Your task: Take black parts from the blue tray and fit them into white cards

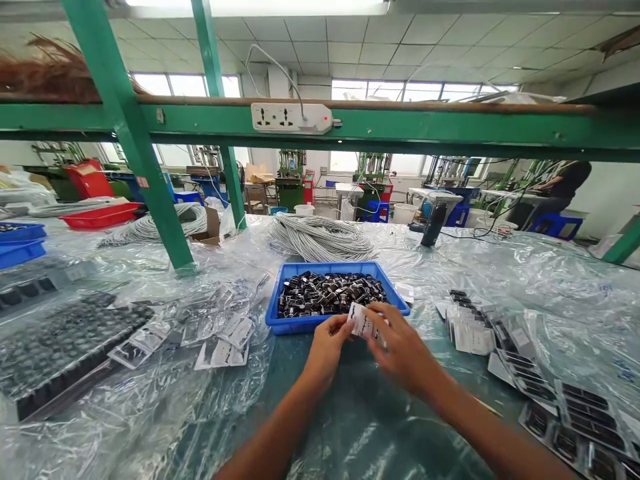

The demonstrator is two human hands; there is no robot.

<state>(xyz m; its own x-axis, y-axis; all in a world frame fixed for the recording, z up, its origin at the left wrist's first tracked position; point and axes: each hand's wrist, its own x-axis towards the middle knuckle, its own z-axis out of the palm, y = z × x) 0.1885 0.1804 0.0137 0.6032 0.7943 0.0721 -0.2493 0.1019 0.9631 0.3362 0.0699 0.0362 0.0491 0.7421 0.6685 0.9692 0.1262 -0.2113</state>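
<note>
Between both hands, just in front of the blue tray (300, 326), is a small white printed card (361, 321). My left hand (327, 347) pinches the card's left edge between thumb and fingers. My right hand (400, 343) is closed over its right side, with the fingers partly blurred and the card partly covered. Small black-and-silver parts (330, 293) are heaped inside the tray. To the left lie white cards in clear plastic (225, 350). On the right, a row of similar white packs (470, 330) leans together, beside black pieces in clear packaging (590, 413).
A coil of grey cable (320, 237) lies behind the tray. Green frame posts (145, 160) and a beam with a power strip (290, 119) stand ahead. A large plastic-covered block of packed parts (75, 347) sits at left. A person (565, 190) is at the far right.
</note>
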